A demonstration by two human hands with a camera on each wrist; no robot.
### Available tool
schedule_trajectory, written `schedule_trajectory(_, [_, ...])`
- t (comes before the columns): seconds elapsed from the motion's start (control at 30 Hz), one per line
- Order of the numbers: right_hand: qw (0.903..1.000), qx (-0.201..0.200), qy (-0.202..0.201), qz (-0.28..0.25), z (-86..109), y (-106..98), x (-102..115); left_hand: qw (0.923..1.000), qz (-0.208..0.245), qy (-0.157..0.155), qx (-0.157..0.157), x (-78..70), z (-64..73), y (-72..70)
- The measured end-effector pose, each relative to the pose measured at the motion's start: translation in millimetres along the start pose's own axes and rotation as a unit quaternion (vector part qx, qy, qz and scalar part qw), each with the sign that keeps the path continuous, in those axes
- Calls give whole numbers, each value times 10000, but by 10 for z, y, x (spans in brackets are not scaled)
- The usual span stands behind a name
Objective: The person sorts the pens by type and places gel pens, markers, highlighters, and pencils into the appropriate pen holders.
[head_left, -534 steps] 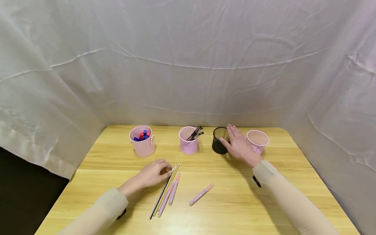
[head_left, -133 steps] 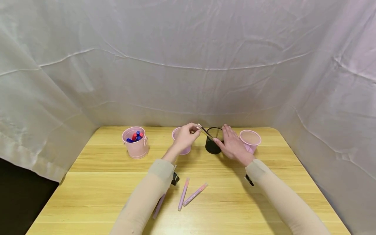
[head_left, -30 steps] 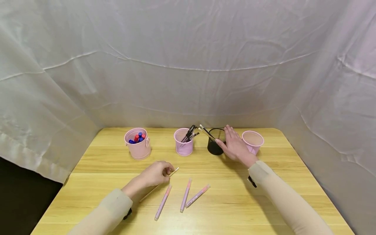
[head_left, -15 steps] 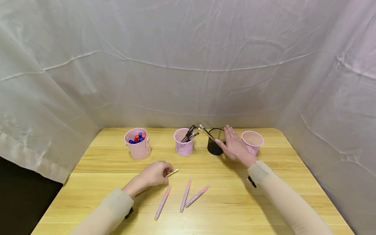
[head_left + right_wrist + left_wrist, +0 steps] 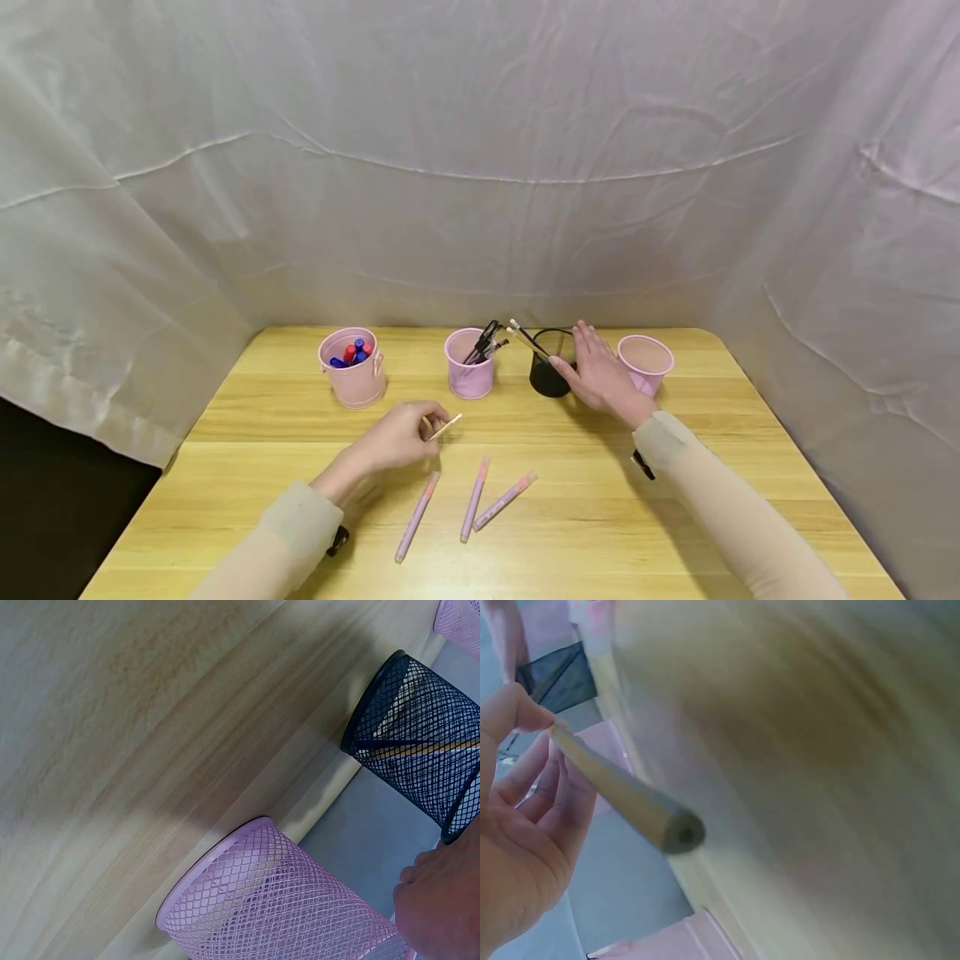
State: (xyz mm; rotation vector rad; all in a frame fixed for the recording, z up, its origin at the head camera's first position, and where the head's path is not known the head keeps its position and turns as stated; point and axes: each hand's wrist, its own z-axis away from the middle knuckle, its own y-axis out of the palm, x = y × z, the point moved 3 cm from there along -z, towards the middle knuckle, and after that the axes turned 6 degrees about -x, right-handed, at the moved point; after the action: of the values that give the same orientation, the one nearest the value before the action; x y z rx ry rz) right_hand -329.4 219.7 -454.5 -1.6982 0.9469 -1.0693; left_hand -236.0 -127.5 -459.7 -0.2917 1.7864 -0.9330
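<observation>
My left hand [image 5: 397,440] pinches a plain yellowish pencil [image 5: 447,427] between thumb and fingertips, its white-tipped end pointing up and right. In the left wrist view, the flat unsharpened end of the pencil [image 5: 622,791] points at the camera, over the table. My right hand [image 5: 602,372] lies with straight fingers against the right side of the black mesh cup [image 5: 550,382]. Two pencils [image 5: 528,339], one dark and one yellowish, lean leftward out of that cup. Through its mesh in the right wrist view, the pencils [image 5: 420,748] show inside.
Three lilac highlighters [image 5: 417,517] with pink ends lie on the wooden table [image 5: 615,517]. Along the back stand a pink bucket [image 5: 358,387] with red and blue pens, a pink cup [image 5: 471,383] with black pens, and a pink mesh cup [image 5: 647,353] beside my right wrist.
Over the last second, my left hand has lifted the pencil off the table, its tip rising slightly. Earlier, the two pencils went from the table into the black cup. My right hand stays at that cup.
</observation>
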Motion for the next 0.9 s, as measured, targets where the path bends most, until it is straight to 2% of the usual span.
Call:
schedule_trajectory(0.23, [9999, -67, -52, -77, -14, 47, -39, 9977, 246, 228, -582, -106, -80, -75])
schedule_trajectory(0.47, [9999, -56, -69, -90, -12, 31, -20, 9908, 677, 264, -1140, -263, -179, -107])
schedule_trajectory(0.77, [10000, -46, -25, -65, 2, 6, 0, 9710, 1452, 765, -1740, -509, -401, -135])
schedule_trajectory(0.9, [10000, -46, -29, -63, -3, 17, -5, 9594, 1863, 731, -1987, -626, -496, -166])
